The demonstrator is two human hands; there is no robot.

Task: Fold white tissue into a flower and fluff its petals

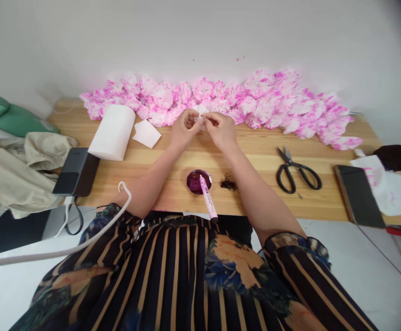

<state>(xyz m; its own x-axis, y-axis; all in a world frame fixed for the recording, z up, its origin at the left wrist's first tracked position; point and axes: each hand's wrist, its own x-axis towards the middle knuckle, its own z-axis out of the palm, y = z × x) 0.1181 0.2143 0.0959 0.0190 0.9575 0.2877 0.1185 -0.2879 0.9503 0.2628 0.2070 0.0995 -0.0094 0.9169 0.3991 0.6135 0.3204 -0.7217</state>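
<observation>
Between my two hands is a small white tissue paper flower [200, 109], raised over the far part of the wooden table. My left hand [185, 128] pinches it from the left side. From the right, my right hand [221, 130] pinches the same flower, fingertips nearly touching the other hand's. Just behind them lies a long heap of pink-and-white paper flowers [162, 99] along the wall. Nearer to me, a pink marker [208, 198] leans on a small dish of dark purple liquid [194, 183]. A little pile of black ties [228, 183] sits beside the dish.
Black-handled scissors [295, 172] lie open at right, near a phone [358, 195] and pink-stained paper [393, 188]. On the left stand a white tissue roll [113, 132], folded tissue sheets [147, 134] and a dark power bank [76, 171]. A white cable [93, 236] crosses my left arm.
</observation>
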